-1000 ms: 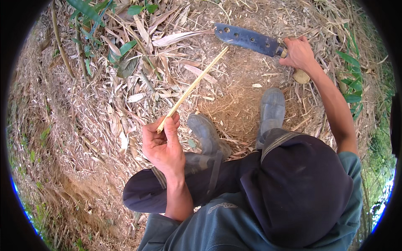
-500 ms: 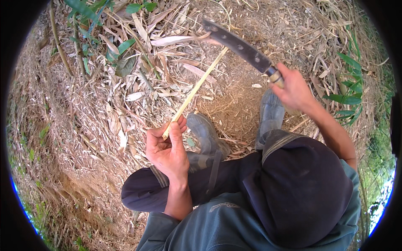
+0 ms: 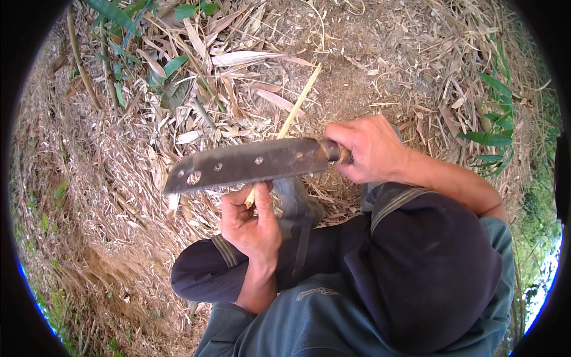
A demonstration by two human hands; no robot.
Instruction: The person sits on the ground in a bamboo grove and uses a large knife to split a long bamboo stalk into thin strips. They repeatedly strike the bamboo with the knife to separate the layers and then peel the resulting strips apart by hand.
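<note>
Fingers point(image 3: 265, 209) of the left hand point(image 3: 253, 229) pinch the lower end of a slender, pale yellow, wood-like strip point(image 3: 301, 100), which slants up and to the right above ground point(image 3: 357, 71) strewn with dry, tan leaves. Those of the right hand point(image 3: 376, 149) wrap closed around the brown handle point(image 3: 343, 153) of a broad, dark metal knife point(image 3: 238, 165) pierced with round holes. Its blade, tip leftward, crosses in front of the strip, hiding its middle; whether they touch, I cannot tell. Just beside the left hand stands a grey rubber boot point(image 3: 291, 199), partly covered by the blade.
</note>
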